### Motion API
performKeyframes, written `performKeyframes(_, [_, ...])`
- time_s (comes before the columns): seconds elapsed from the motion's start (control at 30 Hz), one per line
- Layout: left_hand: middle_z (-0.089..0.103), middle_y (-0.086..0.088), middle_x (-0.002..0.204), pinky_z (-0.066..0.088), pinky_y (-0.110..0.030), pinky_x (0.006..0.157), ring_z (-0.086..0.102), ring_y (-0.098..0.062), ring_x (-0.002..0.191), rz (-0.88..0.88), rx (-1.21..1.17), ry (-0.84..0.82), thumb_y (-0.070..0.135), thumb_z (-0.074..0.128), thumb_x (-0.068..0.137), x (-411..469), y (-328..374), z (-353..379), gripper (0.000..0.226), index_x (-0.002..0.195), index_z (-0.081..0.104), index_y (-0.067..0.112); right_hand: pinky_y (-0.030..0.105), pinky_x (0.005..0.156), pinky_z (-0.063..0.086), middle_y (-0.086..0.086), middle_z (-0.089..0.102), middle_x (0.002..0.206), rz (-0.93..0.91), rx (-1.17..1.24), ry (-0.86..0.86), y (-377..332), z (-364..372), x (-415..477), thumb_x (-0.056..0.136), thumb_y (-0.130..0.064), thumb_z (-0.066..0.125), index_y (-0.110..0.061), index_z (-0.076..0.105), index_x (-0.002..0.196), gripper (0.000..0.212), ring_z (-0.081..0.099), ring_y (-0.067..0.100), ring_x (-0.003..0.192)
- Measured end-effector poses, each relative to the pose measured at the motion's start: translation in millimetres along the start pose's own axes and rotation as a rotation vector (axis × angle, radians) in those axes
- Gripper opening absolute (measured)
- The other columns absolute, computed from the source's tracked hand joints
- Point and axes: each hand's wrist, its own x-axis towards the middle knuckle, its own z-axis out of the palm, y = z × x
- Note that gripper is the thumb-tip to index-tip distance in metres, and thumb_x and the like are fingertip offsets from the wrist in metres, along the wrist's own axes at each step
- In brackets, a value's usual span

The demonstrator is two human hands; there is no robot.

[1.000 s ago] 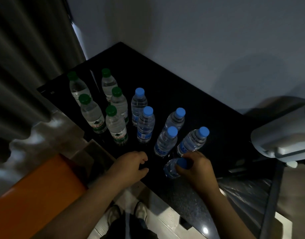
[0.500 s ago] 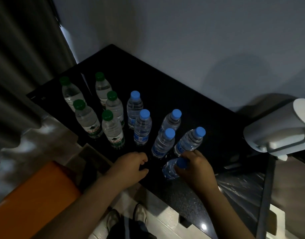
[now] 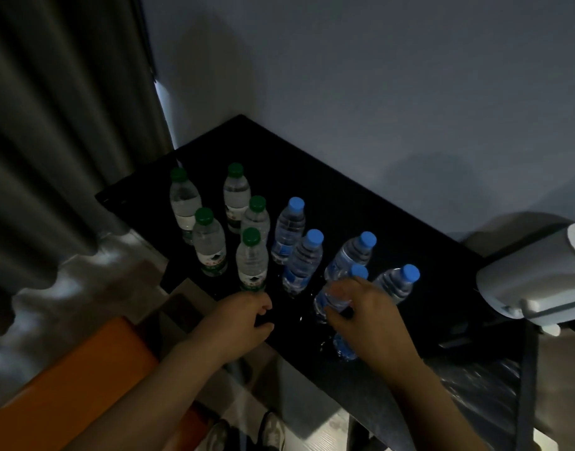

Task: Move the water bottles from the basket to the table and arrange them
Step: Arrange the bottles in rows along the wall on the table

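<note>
Both forearms reach in from the near side over the black table (image 3: 315,164). The left hand (image 3: 237,320) rests at the near edge, its fingers loosely curled and holding nothing. The right hand (image 3: 372,317) curls its fingers round the body of a standing blue-capped bottle (image 3: 331,299).

Five green-capped bottles (image 3: 211,245) stand on the left. There are six blue-capped ones on the right. One of them, the near bottle (image 3: 344,348), is mostly hidden beneath the right wrist.
</note>
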Motion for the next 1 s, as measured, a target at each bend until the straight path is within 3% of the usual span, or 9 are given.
performKeyframes(0.13, [0.060, 0.002, 0.116, 0.047, -0.022, 0.085, 0.058, -0.009, 0.102, -0.010, -0.008, 0.038, 0.030, 0.063, 0.088, -16.6, -21.1, -16.5, 0.032, 0.118, 0.058, 0.020, 0.028, 0.073, 0.051, -0.006, 0.060, 0.096, -0.005, -0.005, -0.049, -24.6, 13.0, 9.2, 0.084, -0.026, 0.064, -0.027, 0.062, 0.102, 0.018, 0.058, 0.008, 0.083])
performKeyframes(0.37, [0.062, 0.001, 0.116, 0.049, -0.028, 0.090, 0.059, -0.011, 0.105, -0.037, 0.023, 0.086, 0.031, 0.062, 0.088, -32.0, -42.2, -35.6, 0.033, 0.119, 0.057, 0.019, 0.030, 0.080, 0.050, -0.004, 0.064, 0.103, -0.073, -0.017, -0.102, -54.0, 29.2, 24.2, 0.084, -0.023, 0.064, -0.021, 0.065, 0.106, 0.023, 0.058, 0.010, 0.091])
performKeyframes(0.67, [0.063, 0.003, 0.118, 0.047, -0.022, 0.089, 0.059, -0.009, 0.106, -0.118, 0.003, 0.182, 0.032, 0.062, 0.089, -24.9, -49.1, -51.4, 0.037, 0.123, 0.056, 0.020, 0.027, 0.068, 0.046, -0.009, 0.058, 0.085, -0.155, -0.001, -0.143, -54.7, 35.4, 65.6, 0.081, -0.016, 0.065, -0.020, 0.063, 0.093, 0.013, 0.055, 0.008, 0.078])
performKeyframes(0.87, [0.062, 0.002, 0.120, 0.047, -0.021, 0.088, 0.059, -0.010, 0.106, -0.194, 0.020, 0.261, 0.032, 0.062, 0.089, -9.1, -45.5, -57.0, 0.039, 0.125, 0.055, 0.019, 0.035, 0.077, 0.053, 0.002, 0.063, 0.101, -0.176, 0.041, -0.143, -42.3, 35.8, 101.6, 0.080, -0.022, 0.071, -0.015, 0.064, 0.105, 0.027, 0.060, 0.015, 0.090])
performKeyframes(1.0, [0.062, 0.000, 0.117, 0.045, -0.021, 0.086, 0.059, -0.012, 0.106, -0.223, 0.032, 0.327, 0.032, 0.063, 0.088, 1.2, -48.0, -59.6, 0.038, 0.122, 0.057, 0.017, 0.024, 0.079, 0.049, 0.002, 0.060, 0.109, -0.197, 0.077, -0.143, -35.7, 41.8, 121.5, 0.081, -0.023, 0.072, -0.018, 0.061, 0.117, 0.038, 0.058, 0.012, 0.095])
